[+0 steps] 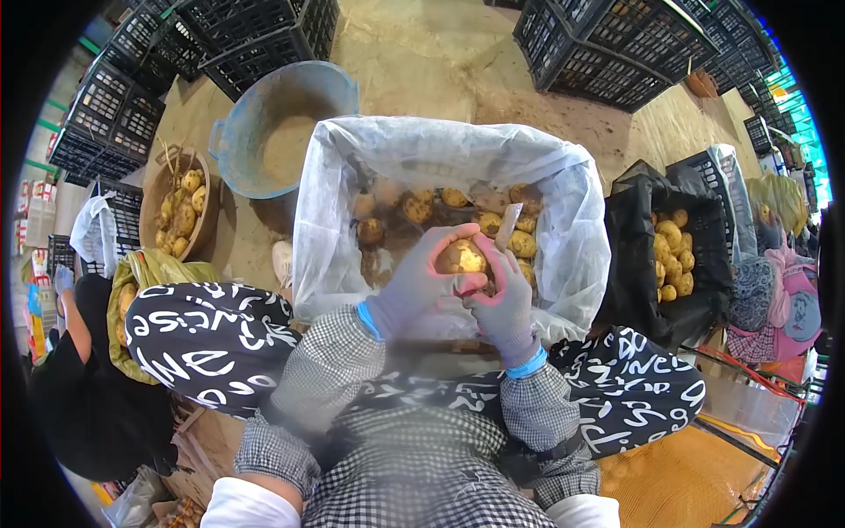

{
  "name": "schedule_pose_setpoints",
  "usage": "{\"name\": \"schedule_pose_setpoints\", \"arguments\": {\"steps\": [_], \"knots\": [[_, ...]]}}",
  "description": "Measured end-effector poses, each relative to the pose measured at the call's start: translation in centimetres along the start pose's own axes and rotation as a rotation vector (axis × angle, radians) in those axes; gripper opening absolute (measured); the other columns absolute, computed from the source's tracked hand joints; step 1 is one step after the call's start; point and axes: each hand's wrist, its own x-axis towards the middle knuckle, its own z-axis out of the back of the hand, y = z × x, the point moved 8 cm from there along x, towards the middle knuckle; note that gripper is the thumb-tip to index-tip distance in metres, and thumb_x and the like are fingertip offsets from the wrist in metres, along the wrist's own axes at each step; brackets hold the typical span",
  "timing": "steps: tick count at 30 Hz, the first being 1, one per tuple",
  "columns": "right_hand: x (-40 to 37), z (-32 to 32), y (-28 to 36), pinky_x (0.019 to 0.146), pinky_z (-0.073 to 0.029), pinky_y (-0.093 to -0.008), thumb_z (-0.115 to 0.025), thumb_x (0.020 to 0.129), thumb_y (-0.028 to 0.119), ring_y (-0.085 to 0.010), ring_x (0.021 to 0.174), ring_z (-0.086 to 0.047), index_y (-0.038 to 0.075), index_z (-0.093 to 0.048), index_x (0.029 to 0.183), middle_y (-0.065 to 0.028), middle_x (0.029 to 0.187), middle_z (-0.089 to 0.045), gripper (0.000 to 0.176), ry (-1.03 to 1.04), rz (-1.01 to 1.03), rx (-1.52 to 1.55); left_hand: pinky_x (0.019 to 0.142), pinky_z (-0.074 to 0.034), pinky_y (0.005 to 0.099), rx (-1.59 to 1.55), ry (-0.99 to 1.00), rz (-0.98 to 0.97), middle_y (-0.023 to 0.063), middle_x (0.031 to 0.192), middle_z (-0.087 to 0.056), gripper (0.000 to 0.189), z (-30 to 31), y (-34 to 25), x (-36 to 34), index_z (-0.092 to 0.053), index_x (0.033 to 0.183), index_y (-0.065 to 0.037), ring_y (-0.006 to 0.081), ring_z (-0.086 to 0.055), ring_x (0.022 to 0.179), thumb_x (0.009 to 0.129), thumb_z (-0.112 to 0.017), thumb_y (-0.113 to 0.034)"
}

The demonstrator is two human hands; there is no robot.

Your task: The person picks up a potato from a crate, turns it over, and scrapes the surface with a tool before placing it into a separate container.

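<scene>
Fingers (447, 239) clasp potato (463, 258), knife (509, 225), over crate (324, 238) edge

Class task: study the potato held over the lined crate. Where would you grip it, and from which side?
Cup the potato around its rounded left side, coming from the left as the left hand does. That probably suits best: it is round, and the knife in the right hand stands at its right side.

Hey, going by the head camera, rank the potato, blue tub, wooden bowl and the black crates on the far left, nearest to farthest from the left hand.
1. The potato, held in the left hand.
2. The blue tub and the wooden bowl, both up and left; too close to call.
3. The black crates, far left, beyond both.
</scene>
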Motion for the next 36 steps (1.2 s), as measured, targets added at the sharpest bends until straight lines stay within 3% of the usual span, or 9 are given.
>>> {"name": "schedule_pose_setpoints", "arguments": {"steps": [5, 7, 10, 14, 16, 19, 23, 29, 36], "knots": [[-0.3, 0.2, 0.0, 0.092, -0.049, -0.0318, -0.082, 0.067, 0.01, -0.0247, 0.109, -0.062, 0.003, -0.056, 0.132, -0.0152, 0.119, -0.061, 0.07, -0.031, 0.1, 0.036, 0.091, -0.052, 0.0263, -0.168, 0.049, 0.026, 0.0054, 0.123, -0.051, 0.046, 0.4, -1.5, -0.5, -0.059, 0.126, -0.002, 0.0144, -0.054, 0.113, 0.088, -0.072, -0.025], [-0.4, -0.2, -1.1, 0.09, -0.048, -0.0288, -0.082, 0.068, 0.008, -0.0198, 0.108, -0.061, 0.003, -0.053, 0.134, -0.0121, 0.116, -0.06, 0.072, 0.039, -0.012, 0.1, 0.091, -0.052, 0.0265, -0.094, 0.047, -0.025, 0.0051, 0.121, -0.053, 0.041, 1.0, -2.2, -0.5, -0.061, 0.122, -0.001, 0.0143, -0.057, 0.109, 0.09, -0.069, -0.026], [-0.7, -1.1, -1.5, 0.087, -0.048, -0.0253, -0.082, 0.069, 0.005, -0.0132, 0.103, -0.059, 0.003, -0.05, 0.137, -0.0079, 0.115, -0.058, 0.076, 0.083, -0.028, 0.3, 0.085, -0.055, 0.0301, -0.113, -0.084, 0.104, 0.0088, 0.13, -0.052, 0.05, 3.1, 0.5, -0.1, -0.058, 0.128, -0.003, 0.0171, -0.059, 0.111, 0.094, -0.063, -0.038], [0.2, -0.3, -1.4, 0.082, -0.048, -0.0253, -0.08, 0.073, 0.007, -0.0103, 0.094, -0.058, 0.002, -0.046, 0.14, -0.0065, 0.119, -0.056, 0.076, 0.074, -0.014, 0.271, 0.086, -0.052, 0.0248, -0.252, 0.014, 0.13, 0.0064, 0.126, -0.054, 0.044, 1.5, -0.7, -0.4, -0.054, 0.13, -0.004, 0.0139, -0.057, 0.108, 0.092, -0.067, -0.023], [0.8, 0.8, -0.3, 0.078, -0.048, -0.024, -0.074, 0.079, 0.007, -0.0089, 0.088, -0.056, 0.001, -0.046, 0.139, -0.0059, 0.117, -0.057, 0.066, -0.011, 0.132, 0.064, 0.086, -0.051, 0.025, -0.335, 0.012, 0.176, 0.0069, 0.126, -0.053, 0.053, -0.2, -1.6, -0.5, -0.047, 0.137, -0.005, 0.014, -0.057, 0.109, 0.09, -0.069, -0.017], [0.5, 2.9, -0.9, 0.073, -0.045, -0.0212, -0.063, 0.089, 0.008, -0.0077, 0.081, -0.054, 0.0, -0.046, 0.139, -0.0042, 0.106, -0.059, 0.054, -0.158, 0.193, 0.021, 0.09, -0.051, 0.027, -0.405, 0.024, 0.098, 0.0081, 0.127, -0.052, 0.068, -0.1, -0.9, 0.0, -0.036, 0.144, -0.008, 0.0148, -0.056, 0.112, 0.085, -0.072, -0.006], [-0.4, 2.9, -2.7, 0.06, -0.037, -0.0195, -0.049, 0.098, 0.007, -0.0049, 0.067, -0.043, -0.001, -0.045, 0.141, 0.0024, 0.08, -0.05, 0.044, -0.218, 0.083, 0.332, 0.093, -0.05, 0.028, -0.45, -0.038, 0.146, 0.0075, 0.13, -0.05, 0.072, 0.5, -0.2, 0.0, -0.038, 0.142, -0.007, 0.0152, -0.055, 0.113, 0.08, -0.073, 0.004], [-0.6, 0.5, -1.9, 0.053, -0.031, -0.0189, -0.047, 0.1, 0.008, -0.0038, 0.061, -0.036, 0.0, -0.04, 0.145, 0.0056, 0.08, -0.047, 0.046, -0.066, -0.084, 0.373, 0.094, -0.05, 0.0283, -0.241, -0.086, 0.06, 0.007, 0.132, -0.049, 0.07, 0.7, -0.4, 0.0, -0.042, 0.139, -0.005, 0.0157, -0.055, 0.115, 0.078, -0.074, 0.006], [-1.0, -0.9, -0.3, 0.059, -0.039, -0.0183, -0.05, 0.098, 0.004, -0.0031, 0.065, -0.043, -0.001, -0.05, 0.138, 0.004, 0.092, -0.056, 0.041, -0.046, 0.092, 0.286, 0.091, -0.054, 0.0311, -0.313, -0.085, 0.19, 0.0086, 0.128, -0.051, 0.066, 0.5, 0.3, -0.1, -0.04, 0.141, -0.006, 0.0187, -0.058, 0.109, 0.083, -0.071, 0.001]]}}
